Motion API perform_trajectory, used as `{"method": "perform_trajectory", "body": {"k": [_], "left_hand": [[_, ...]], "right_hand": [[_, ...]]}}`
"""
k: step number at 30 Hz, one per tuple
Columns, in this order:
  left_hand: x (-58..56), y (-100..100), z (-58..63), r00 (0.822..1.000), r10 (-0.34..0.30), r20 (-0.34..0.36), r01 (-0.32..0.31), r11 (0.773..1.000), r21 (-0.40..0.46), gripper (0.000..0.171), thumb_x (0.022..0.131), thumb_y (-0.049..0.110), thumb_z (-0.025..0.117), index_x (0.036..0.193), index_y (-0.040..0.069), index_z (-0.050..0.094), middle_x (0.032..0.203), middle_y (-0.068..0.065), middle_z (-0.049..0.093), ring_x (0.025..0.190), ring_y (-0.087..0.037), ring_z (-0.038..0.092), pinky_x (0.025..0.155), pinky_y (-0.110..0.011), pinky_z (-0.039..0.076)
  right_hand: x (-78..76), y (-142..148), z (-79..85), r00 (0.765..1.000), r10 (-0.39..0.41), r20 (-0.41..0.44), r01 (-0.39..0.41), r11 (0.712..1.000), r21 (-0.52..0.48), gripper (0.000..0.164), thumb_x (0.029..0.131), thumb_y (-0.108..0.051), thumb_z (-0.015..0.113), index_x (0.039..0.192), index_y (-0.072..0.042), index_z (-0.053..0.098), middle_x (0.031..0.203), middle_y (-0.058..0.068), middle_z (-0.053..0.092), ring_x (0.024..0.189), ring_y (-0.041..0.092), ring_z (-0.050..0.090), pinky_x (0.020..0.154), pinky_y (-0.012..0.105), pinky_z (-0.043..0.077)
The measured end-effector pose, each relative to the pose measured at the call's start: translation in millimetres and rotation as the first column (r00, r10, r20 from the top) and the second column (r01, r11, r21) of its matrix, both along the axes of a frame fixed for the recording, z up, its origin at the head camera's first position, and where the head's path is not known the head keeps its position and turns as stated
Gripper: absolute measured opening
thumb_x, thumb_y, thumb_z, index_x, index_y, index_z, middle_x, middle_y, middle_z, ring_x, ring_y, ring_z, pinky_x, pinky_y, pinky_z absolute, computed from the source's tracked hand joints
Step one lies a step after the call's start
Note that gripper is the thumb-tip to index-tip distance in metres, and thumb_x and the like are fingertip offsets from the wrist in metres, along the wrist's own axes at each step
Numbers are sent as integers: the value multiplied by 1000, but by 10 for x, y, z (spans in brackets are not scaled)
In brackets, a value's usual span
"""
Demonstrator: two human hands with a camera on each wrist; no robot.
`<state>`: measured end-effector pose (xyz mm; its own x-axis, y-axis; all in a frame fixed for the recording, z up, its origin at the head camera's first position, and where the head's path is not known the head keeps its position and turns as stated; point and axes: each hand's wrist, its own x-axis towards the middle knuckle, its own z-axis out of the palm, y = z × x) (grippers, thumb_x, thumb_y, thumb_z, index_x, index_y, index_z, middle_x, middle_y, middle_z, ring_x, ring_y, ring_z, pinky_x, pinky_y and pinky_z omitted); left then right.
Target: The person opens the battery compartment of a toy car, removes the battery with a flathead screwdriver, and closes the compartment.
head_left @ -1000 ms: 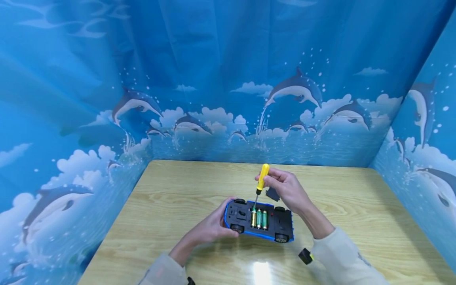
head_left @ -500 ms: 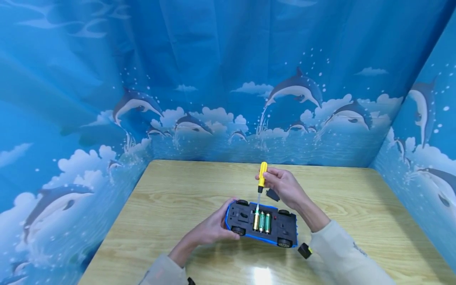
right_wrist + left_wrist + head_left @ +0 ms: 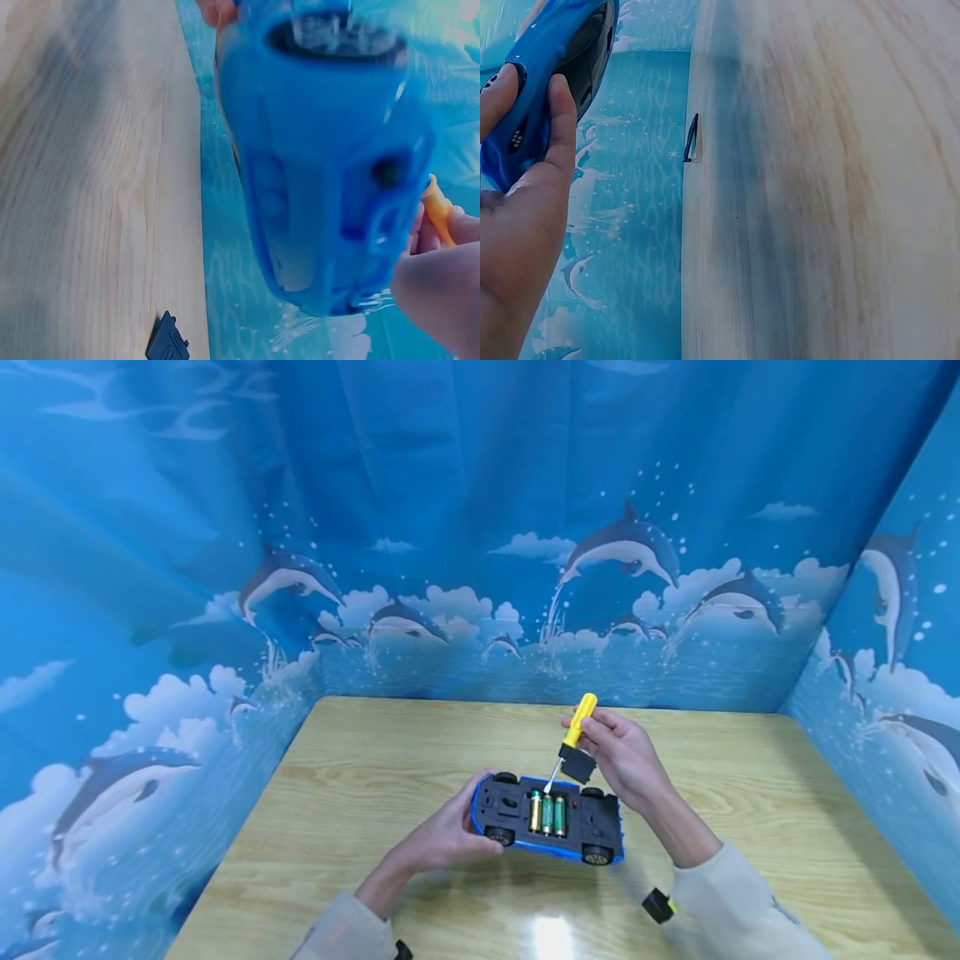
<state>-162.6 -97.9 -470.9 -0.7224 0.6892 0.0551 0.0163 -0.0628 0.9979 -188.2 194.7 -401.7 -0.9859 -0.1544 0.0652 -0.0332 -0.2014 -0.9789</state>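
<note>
A blue toy car [image 3: 506, 806] is held up with its black underside facing me. Three green-and-gold batteries [image 3: 547, 815] lie side by side in its uncovered compartment. My left hand [image 3: 448, 831] grips one end of the car, thumb along the near side; the left wrist view shows the fingers on the blue body [image 3: 536, 45]. My right hand [image 3: 622, 756] pinches a yellow-handled screwdriver [image 3: 580, 720]. Its metal tip is at the far end of the middle battery; whether it touches cannot be told. In the right wrist view the car's blue end [image 3: 322, 150] hides much.
A small black cover [image 3: 577, 765] lies on the wooden table [image 3: 360, 760] behind the car, partly overlapped by the screwdriver. Dolphin-printed blue curtains [image 3: 450, 527] stand along the table's back and sides. A black wrist-worn device [image 3: 658, 906] hangs by the right sleeve.
The screwdriver has moved right, its tip going from the left battery's end to the middle one's, and its handle leans further right. The car has shifted only slightly in the left hand.
</note>
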Motion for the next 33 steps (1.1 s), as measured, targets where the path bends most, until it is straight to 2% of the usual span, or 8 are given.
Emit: {"method": "perform_trajectory", "body": {"k": [5,11,15,23,29,33], "left_hand": [[-19,-13,5,999,44,31,-43,999,-11,100,83,-10,74,163,18,22,145,-27,46,113,-35,65,94,-45,60],[-26,-12,32,997,65,47,-63,997,-33,101,83,-9,74,163,21,22,146,-28,44,112,-35,66,93,-44,61],[-33,-5,45,997,66,45,-65,997,-33,101,82,-9,74,163,22,23,146,-27,45,112,-35,66,93,-44,61],[-55,4,38,999,41,34,-40,999,-13,100,84,-11,73,163,17,19,148,-29,42,115,-36,65,95,-44,60],[-58,15,32,999,36,34,-36,999,-13,100,84,-9,74,163,18,21,146,-28,43,114,-36,65,94,-45,60],[-61,15,30,998,45,39,-45,999,-15,100,84,-8,75,163,22,22,147,-27,44,114,-36,65,94,-46,60]], "right_hand": [[160,34,8,997,31,-74,-32,999,-3,52,109,-13,51,150,16,35,146,18,44,130,23,56,105,28,51],[309,40,-16,993,58,-107,-55,998,29,48,109,-14,54,144,16,43,128,10,62,121,18,62,100,27,55],[365,29,-35,990,73,-121,-67,996,53,46,108,-14,54,142,15,47,120,5,69,120,17,63,98,28,55],[414,8,-49,987,79,-140,-68,994,81,46,108,-12,54,140,20,45,120,6,69,120,15,65,100,28,55],[439,-18,-32,979,80,-188,-46,983,179,36,107,-16,57,130,12,59,118,12,71,116,21,66,100,32,56],[463,-16,-17,966,78,-246,-6,959,282,31,107,-19,58,127,4,65,118,13,72,114,21,67,98,30,57]]}}
